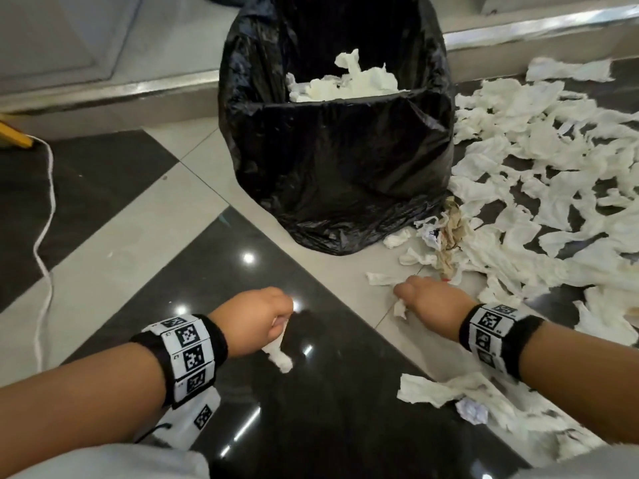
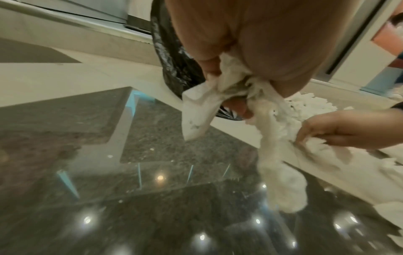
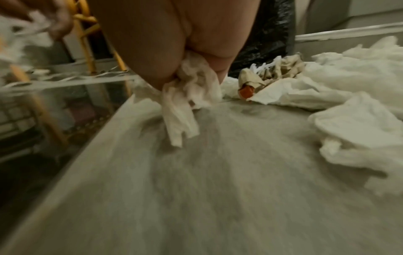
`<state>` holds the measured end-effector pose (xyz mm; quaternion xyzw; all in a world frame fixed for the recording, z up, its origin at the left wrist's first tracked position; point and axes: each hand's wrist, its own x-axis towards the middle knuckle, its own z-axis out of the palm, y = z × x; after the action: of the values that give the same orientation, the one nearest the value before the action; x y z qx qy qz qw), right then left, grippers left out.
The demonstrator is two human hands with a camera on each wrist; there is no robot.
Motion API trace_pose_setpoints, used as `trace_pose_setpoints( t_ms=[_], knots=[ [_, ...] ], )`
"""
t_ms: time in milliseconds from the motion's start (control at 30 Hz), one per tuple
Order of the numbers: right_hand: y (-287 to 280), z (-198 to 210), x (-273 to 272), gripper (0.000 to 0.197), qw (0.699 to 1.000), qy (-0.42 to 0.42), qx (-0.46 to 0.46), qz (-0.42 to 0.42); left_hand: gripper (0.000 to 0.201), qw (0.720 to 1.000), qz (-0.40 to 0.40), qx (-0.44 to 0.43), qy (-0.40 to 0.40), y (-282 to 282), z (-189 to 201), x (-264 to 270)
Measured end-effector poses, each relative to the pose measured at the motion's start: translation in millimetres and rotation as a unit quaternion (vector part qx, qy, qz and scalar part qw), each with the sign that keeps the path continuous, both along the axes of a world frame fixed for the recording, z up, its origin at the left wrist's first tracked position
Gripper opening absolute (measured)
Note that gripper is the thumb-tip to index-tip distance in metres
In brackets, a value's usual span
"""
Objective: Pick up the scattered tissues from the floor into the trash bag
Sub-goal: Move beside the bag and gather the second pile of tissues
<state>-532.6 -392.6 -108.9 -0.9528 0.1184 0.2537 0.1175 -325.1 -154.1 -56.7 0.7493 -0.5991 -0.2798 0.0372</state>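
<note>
A black trash bag [image 1: 339, 160] stands open on the floor with white tissues [image 1: 345, 84] inside. My left hand [image 1: 256, 319] hovers over the dark tile and grips a bunch of white tissues [image 2: 235, 96] that hangs down from the fist. My right hand [image 1: 432, 299] is low over the light tile, in front of the bag, and grips crumpled tissues [image 3: 187, 96]. Many white tissues [image 1: 539, 167] lie scattered to the right of the bag. More tissues [image 1: 449, 392] lie under my right forearm.
A brownish crumpled wrapper [image 1: 449, 233] lies among the tissues at the bag's right foot. A small paper ball [image 1: 472, 411] sits by the near tissues. A white cord [image 1: 45, 257] runs along the left floor. A metal step edge [image 1: 103, 98] runs behind the bag.
</note>
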Motion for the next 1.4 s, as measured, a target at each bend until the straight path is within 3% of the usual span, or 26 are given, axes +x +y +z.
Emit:
trace_pose_setpoints(
  t_ms=[100, 167, 267, 333, 433, 500, 533, 600, 633, 700, 733, 800, 867, 933, 1000, 1067, 1100, 1233, 1333, 1400],
  knots=[
    [0.9, 19.5, 10.9, 0.04, 0.991, -0.068, 0.049, -0.106, 0.036, 0.999, 0.025, 0.014, -0.016, 8.9, -0.4, 9.0],
    [1.4, 43.8, 20.5, 0.03, 0.985, -0.12, 0.052, -0.115, 0.038, 0.999, 0.031, 0.014, -0.026, 12.9, 1.9, 14.0],
    [-1.1, 98.6, 37.1, 0.041, 0.974, -0.199, 0.01, -0.107, 0.038, 0.998, 0.068, 0.0, -0.014, 20.8, 6.2, 23.3],
    [-7.9, 143.0, 51.2, 0.041, 0.933, -0.338, -0.015, -0.119, 0.036, 0.995, 0.101, -0.021, -0.005, 27.4, 7.3, 28.6],
    [-17.3, 216.0, 77.1, 0.03, 0.843, -0.517, -0.051, -0.14, 0.032, 0.989, 0.141, -0.044, -0.006, 35.3, 6.8, 35.5],
    [-15.7, 260.1, 92.9, 0.028, 0.787, -0.591, -0.107, -0.144, 0.031, 0.987, 0.152, -0.038, -0.017, 40.8, 6.1, 38.2],
    [-15.5, 277.3, 100.6, 0.033, 0.775, -0.598, -0.134, -0.156, 0.032, 0.987, 0.155, -0.035, -0.018, 43.0, 6.2, 39.4],
    [-18.8, 298.9, 120.7, 0.039, 0.807, -0.511, -0.209, -0.21, 0.032, 0.987, 0.156, -0.036, -0.017, 46.5, 8.2, 41.0],
    [-20.1, 302.5, 133.6, 0.033, 0.827, -0.465, -0.225, -0.22, 0.031, 0.986, 0.158, -0.038, -0.017, 48.2, 9.8, 41.7],
    [-31.9, 292.6, 165.6, 0.02, 0.864, -0.423, -0.194, -0.192, 0.03, 0.983, 0.178, -0.039, -0.016, 48.6, 15.4, 42.7],
    [-38.2, 281.7, 177.8, 0.025, 0.886, -0.393, -0.183, -0.164, 0.027, 0.981, 0.188, -0.038, -0.012, 47.7, 19.1, 42.4],
    [-52.4, 259.7, 185.6, 0.054, 0.932, -0.283, -0.182, -0.136, 0.021, 0.978, 0.207, -0.039, -0.005, 41.8, 28.3, 42.3],
    [-64.4, 249.3, 181.2, 0.063, 0.944, -0.254, -0.159, -0.137, 0.023, 0.969, 0.242, -0.026, 0.036, 33.6, 40.2, 45.3],
    [-68.9, 248.7, 165.8, 0.056, 0.932, -0.313, -0.125, -0.132, 0.033, 0.933, 0.318, 0.007, 0.17, 23.4, 57.6, 48.9],
    [-69.2, 245.1, 139.5, 0.048, 0.921, -0.353, -0.111, -0.12, 0.043, 0.856, 0.37, 0.008, 0.36, 13.9, 80.2, 57.0],
    [-65.8, 233.5, 104.1, 0.041, 0.919, -0.363, -0.111, -0.105, 0.04, 0.783, 0.364, -0.022, 0.503, 1.3, 109.7, 67.6],
    [-63.5, 224.4, 85.4, 0.038, 0.922, -0.358, -0.112, -0.098, 0.04, 0.78, 0.343, -0.035, 0.523, -6.5, 126.6, 72.4],
    [-55.7, 173.5, 18.3, 0.026, 0.945, -0.294, -0.084, -0.121, 0.046, 0.846, 0.261, -0.119, 0.449, -58.2, 188.6, 77.2],
    [-53.3, 141.0, -17.3, 0.023, 0.965, -0.214, -0.048, -0.143, 0.045, 0.911, 0.238, -0.238, 0.236, -117.6, 220.7, 84.1],
    [-57.2, 127.4, -34.9, 0.026, 0.972, -0.178, -0.037, -0.151, 0.05, 0.909, 0.24, -0.303, 0.155, -153.7, 232.9, 85.7]
  ],
)
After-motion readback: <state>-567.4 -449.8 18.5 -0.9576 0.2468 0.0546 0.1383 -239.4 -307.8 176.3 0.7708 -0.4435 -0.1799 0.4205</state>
